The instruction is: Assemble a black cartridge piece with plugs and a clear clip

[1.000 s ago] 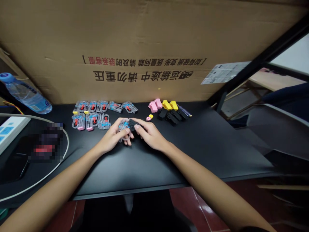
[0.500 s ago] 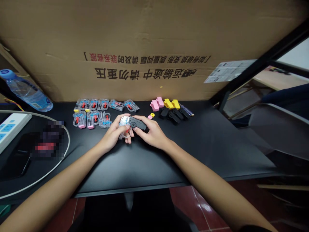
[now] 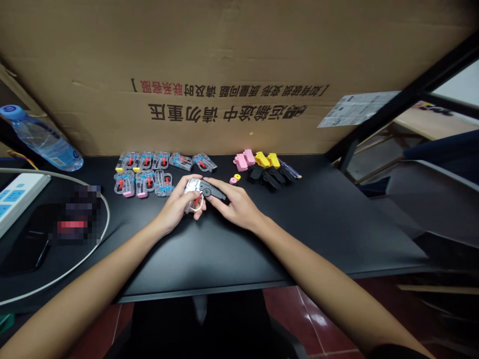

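My left hand and my right hand meet over the middle of the black desk. Between them I grip a small clear toy piece with red and blue inside and a black handle part joined to it. The left fingers are closed round the clear body; the right fingers pinch the black part. Behind my left hand lie two rows of finished clear toys. Behind my right hand sit pink pieces, yellow pieces and black handle pieces.
A big cardboard sheet stands along the back of the desk. At the far left are a water bottle, a white power strip, a grey cable and a dark phone. Two tiny pink and yellow discs lie near the black pieces.
Both hands turned the clear toy and black part slightly, and the black part now shows more between my fingers. The view shifted a little.
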`<action>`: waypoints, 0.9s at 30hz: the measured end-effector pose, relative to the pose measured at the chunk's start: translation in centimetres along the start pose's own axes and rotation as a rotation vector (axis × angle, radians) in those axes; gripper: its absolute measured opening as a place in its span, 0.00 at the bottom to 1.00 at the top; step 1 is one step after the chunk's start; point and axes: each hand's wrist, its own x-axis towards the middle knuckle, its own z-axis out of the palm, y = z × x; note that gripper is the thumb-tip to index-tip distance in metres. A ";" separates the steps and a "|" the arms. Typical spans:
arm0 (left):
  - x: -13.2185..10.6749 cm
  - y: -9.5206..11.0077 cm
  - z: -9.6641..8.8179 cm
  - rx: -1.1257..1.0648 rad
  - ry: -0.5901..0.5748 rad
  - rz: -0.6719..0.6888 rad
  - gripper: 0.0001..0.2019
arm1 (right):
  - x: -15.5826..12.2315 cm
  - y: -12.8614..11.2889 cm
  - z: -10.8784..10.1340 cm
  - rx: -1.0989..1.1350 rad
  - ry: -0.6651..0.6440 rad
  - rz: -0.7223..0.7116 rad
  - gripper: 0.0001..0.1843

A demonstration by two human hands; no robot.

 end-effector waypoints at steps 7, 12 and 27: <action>0.0 -0.1 0.0 -0.011 0.026 -0.025 0.23 | -0.2 -0.3 0.2 -0.120 -0.014 -0.056 0.27; -0.2 0.1 -0.1 -0.002 0.035 -0.034 0.22 | -0.2 0.1 0.1 -0.224 -0.045 -0.110 0.28; -0.3 0.0 -0.2 0.050 0.079 -0.038 0.20 | 0.0 -0.1 -0.1 -0.348 -0.138 -0.149 0.28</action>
